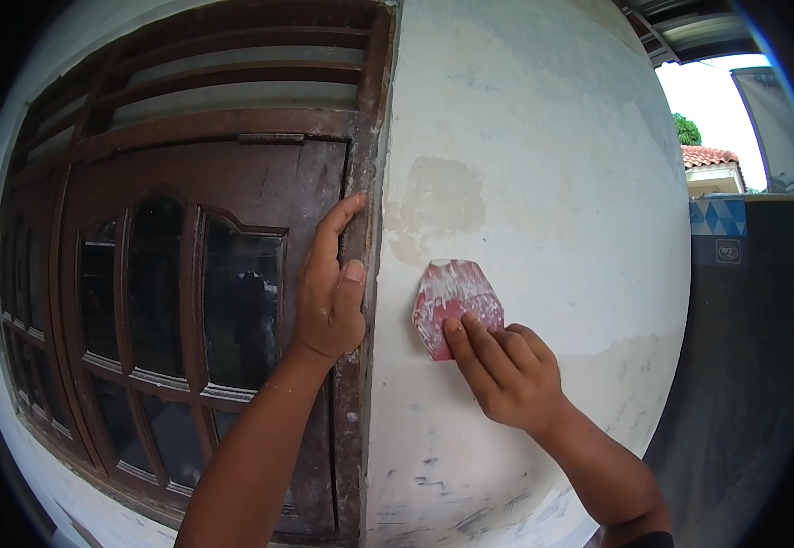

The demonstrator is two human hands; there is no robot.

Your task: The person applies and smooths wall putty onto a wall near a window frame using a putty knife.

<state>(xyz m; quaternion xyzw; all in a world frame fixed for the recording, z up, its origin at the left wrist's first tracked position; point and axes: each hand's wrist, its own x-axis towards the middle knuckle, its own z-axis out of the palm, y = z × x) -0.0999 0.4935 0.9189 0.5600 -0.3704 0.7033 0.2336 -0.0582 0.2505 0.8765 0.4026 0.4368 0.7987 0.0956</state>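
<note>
My right hand (511, 370) grips a red putty spreader (459, 309) by its lower right part, fingers pressed on its face. White putty is smeared over the spreader, mostly along its upper end. It lies against or very close to the pale wall (561, 228), just below a beige damp-looking patch (447, 196). To the left, my left hand (333, 288) rests on the brown wooden frame (351, 402) with its fingers stretched upward and nothing held. The thumb stands apart from the fingers.
Brown wooden shutters with dark glass panes (241, 310) fill the left side, with slats (232, 73) above. Dark marks (433, 475) streak the lower wall. Right of the wall's edge are a dark panel (744, 365) and a tiled roof (712, 157).
</note>
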